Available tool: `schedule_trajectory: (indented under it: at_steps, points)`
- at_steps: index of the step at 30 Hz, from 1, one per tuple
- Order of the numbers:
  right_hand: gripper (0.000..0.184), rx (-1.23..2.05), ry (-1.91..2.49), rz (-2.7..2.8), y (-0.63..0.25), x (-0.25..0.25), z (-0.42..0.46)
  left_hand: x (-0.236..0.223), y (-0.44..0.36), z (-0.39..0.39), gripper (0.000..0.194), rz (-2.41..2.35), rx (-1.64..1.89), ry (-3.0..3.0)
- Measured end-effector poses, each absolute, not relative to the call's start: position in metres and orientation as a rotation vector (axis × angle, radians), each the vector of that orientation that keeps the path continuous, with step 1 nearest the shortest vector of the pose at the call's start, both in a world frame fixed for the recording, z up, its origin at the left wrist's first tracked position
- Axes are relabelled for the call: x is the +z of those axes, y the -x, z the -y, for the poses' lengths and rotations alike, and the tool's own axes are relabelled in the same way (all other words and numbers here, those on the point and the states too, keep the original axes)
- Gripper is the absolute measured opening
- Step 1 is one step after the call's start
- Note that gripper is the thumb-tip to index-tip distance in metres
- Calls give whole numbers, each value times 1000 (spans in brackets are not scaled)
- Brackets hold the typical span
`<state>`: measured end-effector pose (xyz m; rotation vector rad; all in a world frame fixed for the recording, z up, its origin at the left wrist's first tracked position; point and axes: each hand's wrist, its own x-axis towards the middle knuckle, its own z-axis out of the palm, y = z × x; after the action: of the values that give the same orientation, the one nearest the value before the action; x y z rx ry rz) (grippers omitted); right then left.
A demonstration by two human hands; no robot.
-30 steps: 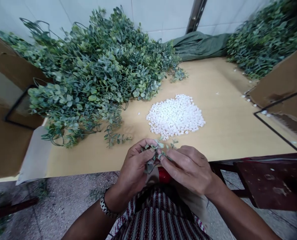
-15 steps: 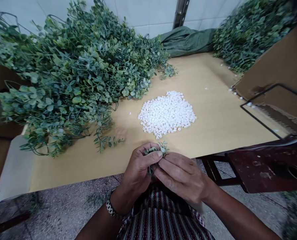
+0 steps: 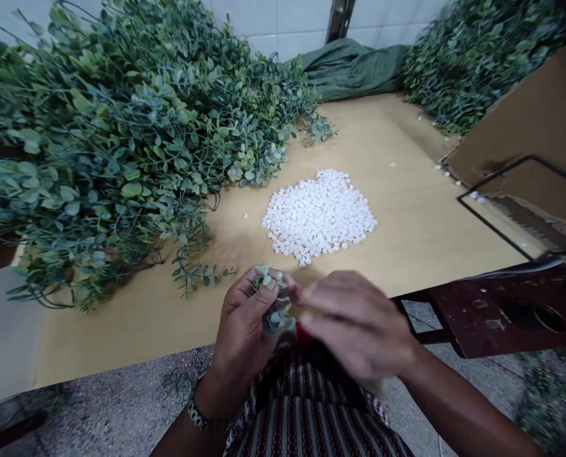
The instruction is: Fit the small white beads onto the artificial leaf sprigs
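Note:
My left hand is closed around a small sprig of artificial leaves, held just over the table's near edge with the thumb pressed on top. My right hand is close by on the right, smeared by motion, so its fingers and anything in them cannot be made out. Beyond both hands lies a pile of small white plastic beads or caps. To the left, a large heap of artificial greenery covers much of the tabletop.
The tan table has a torn cardboard flap and a bent black metal frame at its right. More greenery and a green cloth lie at the back. A dark red stool stands below on the right.
My left hand has moved slightly left with the sprig, which now shows more of its leaves. My right hand has come away from it to the right and is moving fast.

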<state>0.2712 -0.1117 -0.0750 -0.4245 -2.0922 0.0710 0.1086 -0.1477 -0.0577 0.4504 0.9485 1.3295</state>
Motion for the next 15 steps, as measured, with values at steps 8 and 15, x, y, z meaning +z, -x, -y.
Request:
schedule_trajectory:
  at_steps: [8, 15]
  points:
    - [15, -157, 847, 2316, -276, -90, 77, -62, -102, 143, 24, -1050, 1380, -501]
    - [10, -132, 995, 2314, -292, -87, 94, -63, -107, 138, 19, -1042, 1322, -483]
